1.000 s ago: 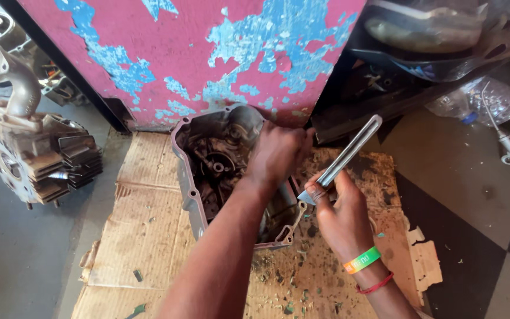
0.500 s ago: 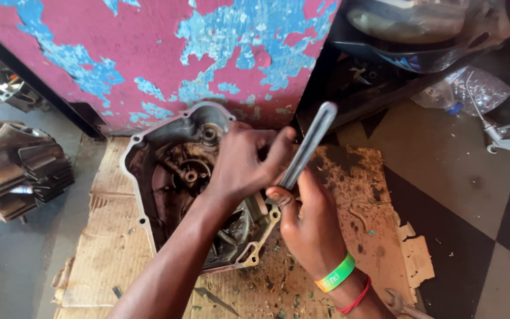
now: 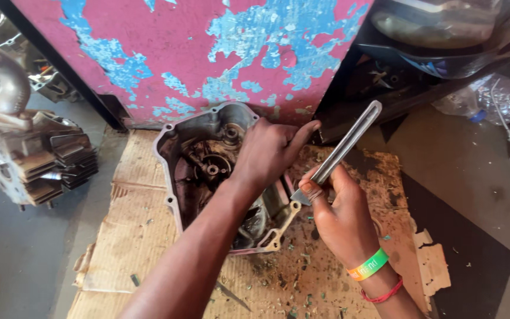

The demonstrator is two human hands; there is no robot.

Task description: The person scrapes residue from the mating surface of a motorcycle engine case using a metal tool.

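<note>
Fingers of the left hand point(image 3: 267, 150) now grip the engine cover's point(image 3: 208, 147) far rim; the right hand point(image 3: 337, 212) still clutches the metal tool point(image 3: 343, 147), tilted higher than before.

A motor repair workshop: an engine cover point(image 3: 219, 171) lies on oil-stained cardboard point(image 3: 143, 236), a finned engine block point(image 3: 30, 159) stands left of it, peeling painted wall point(image 3: 219, 53) behind.

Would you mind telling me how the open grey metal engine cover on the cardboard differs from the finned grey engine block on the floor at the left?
The open grey metal engine cover lies on stained cardboard; the finned grey engine block sits on bare grey floor.
The cover is a shallow shell with its gears exposed; the block is bulky, with stacked fins and a curved pipe on top.
The left hand rests on the cover; nothing touches the block.
Both are grimy grey metal.
</note>
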